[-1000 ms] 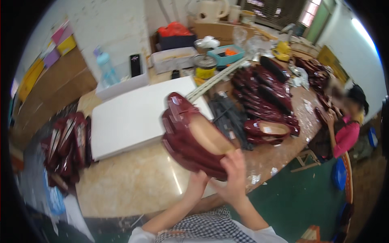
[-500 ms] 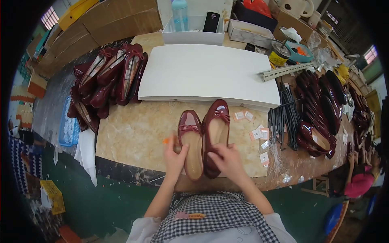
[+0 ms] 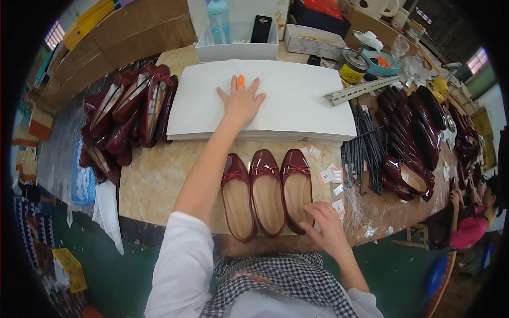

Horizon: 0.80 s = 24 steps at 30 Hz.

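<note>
Three glossy burgundy ballet flats with small bows stand side by side, toes pointing away: a left flat, a middle flat and a right flat. My left hand lies spread flat on a stack of white paper sheets beyond the shoes. An orange cover wraps one of its fingertips. At the heel end of the right flat is my right hand. Its thumb and fingers are apart, fingertips at the shoe's right rim.
Burgundy shoes are piled at left and right. Beside the right pile lie dark thin strips and small labels. A perforated metal bar overlaps the stack's right end. Another person sits at far right.
My left hand has moved off the shoes, forward onto the paper stack. Three flats now stand in the row instead of two. My right hand has shifted slightly right and toward me.
</note>
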Motion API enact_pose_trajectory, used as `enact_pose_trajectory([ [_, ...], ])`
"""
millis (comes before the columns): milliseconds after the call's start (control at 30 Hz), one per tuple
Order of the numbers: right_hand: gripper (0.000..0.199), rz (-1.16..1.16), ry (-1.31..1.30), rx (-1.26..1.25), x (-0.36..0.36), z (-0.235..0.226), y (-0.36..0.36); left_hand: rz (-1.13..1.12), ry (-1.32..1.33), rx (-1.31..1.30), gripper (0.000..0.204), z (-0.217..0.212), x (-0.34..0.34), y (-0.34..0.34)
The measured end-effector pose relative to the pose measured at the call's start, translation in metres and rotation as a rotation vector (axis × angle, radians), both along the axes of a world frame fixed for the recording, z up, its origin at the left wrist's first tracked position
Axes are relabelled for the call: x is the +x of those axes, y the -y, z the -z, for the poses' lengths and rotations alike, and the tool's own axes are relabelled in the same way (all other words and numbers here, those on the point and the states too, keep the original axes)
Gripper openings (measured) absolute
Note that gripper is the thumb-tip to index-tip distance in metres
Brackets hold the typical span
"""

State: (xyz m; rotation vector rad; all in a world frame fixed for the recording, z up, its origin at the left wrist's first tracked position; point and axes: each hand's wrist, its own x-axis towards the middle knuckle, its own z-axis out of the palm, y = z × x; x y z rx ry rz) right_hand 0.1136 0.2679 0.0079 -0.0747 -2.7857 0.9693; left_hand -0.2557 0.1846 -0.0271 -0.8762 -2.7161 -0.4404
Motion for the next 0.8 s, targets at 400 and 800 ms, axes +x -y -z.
enact_pose_trajectory([
  [400,0.044,0.512,0.276,-1.569,-0.008,-0.021,0.025,1.004,0.332,0.619,0.012,-0.053,0.245,0.067],
  [800,0.069,0.323,0.092,-0.918,-0.021,0.036,-0.028,0.125,1.408,1.260,0.047,-0.013,0.246,0.045],
])
